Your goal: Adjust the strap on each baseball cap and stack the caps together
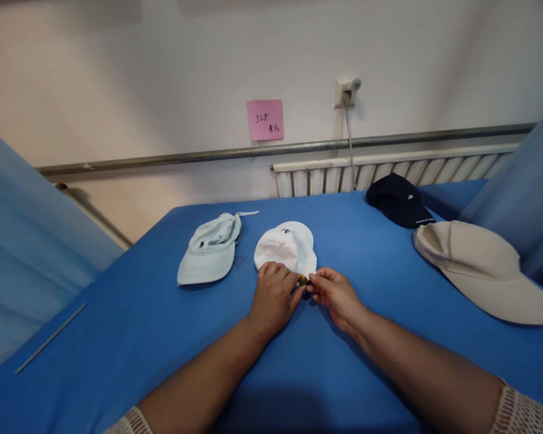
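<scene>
Clearly, the far left of the frame belongs to a blue curtain (31, 259), hanging beside the blue-covered surface (154, 337). Toward the lower left, a thin stick (49, 339) lies slantwise on that cover. Farther right, left of centre, a pale mint baseball cap (208, 256) sits with its brim toward the bottom of the frame, a small dark emblem on its crown and a loose strap reaching out at the upper right. A pink sticky note (265, 120) with handwriting is on the wall at upper centre. Below it, in the middle of the frame, the left hand (274, 296) grasps the near edge of a white baseball cap (283, 246), fingers laid over the fabric. At the cap's lower right edge is a small brass-coloured piece (303, 279), between the two hands. Just beside it, the right hand (337, 295) pinches the cap's edge between thumb and fingers; exactly which part is too small to tell. Above, a plug sits in a wall socket (344, 94). Toward the right, a navy baseball cap (397, 200) lies near the radiator (317, 179), and a beige baseball cap (484, 265) sits closer, its brim pointing lower right.
</scene>
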{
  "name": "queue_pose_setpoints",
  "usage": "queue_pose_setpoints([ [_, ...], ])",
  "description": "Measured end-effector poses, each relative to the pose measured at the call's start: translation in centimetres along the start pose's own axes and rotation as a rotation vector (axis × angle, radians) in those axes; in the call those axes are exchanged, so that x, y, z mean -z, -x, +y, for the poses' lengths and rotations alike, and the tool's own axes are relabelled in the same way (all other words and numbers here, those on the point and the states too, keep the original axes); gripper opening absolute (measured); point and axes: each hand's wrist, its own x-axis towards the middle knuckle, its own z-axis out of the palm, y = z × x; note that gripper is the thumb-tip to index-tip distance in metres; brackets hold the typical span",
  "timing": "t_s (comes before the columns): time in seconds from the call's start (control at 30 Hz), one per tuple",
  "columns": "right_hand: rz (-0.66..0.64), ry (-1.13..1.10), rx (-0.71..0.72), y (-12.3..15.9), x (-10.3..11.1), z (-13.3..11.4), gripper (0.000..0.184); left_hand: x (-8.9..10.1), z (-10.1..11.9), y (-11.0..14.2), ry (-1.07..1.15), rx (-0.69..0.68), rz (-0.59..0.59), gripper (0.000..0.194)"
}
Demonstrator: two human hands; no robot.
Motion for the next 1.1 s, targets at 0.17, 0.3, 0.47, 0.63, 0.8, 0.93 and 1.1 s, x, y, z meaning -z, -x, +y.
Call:
queue_pose_setpoints([
  [0.17, 0.01, -0.003, 0.01, -0.1, 0.0, 0.1, 0.037, -0.1, 0.0, 0.0, -0.014, -0.011, -0.002, 0.013],
  [0.3, 0.016, -0.087, -0.053, -0.1, 0.1, 0.3, 0.03, -0.3, -0.1, 0.1, -0.018, -0.018, 0.006, 0.014],
  [0.47, -0.081, -0.172, -0.171, 0.0, 0.1, 0.7, 0.024, -0.5, -0.1, 0.1, -0.025, -0.02, 0.005, 0.012],
  [0.63, -0.057, -0.243, -0.14, 0.4, -0.1, 1.1, 0.024, -0.2, 0.0, 0.1, -0.017, -0.02, 0.004, 0.012],
  [0.8, -0.102, -0.228, -0.156, 0.5, -0.1, 1.0, 0.025, 0.2, 0.1, 0.0, 0.014, -0.025, 0.049, 0.01],
  [0.93, -0.133, -0.189, -0.137, 0.2, -0.2, 0.8, 0.032, 0.4, 0.3, 0.0, 0.023, -0.026, 0.059, 0.011],
  [1.1, -0.11, -0.125, -0.071, 0.0, -0.3, 0.5, 0.034, 1.0, 0.7, 0.0, 0.051, 0.027, 0.051, 0.016],
])
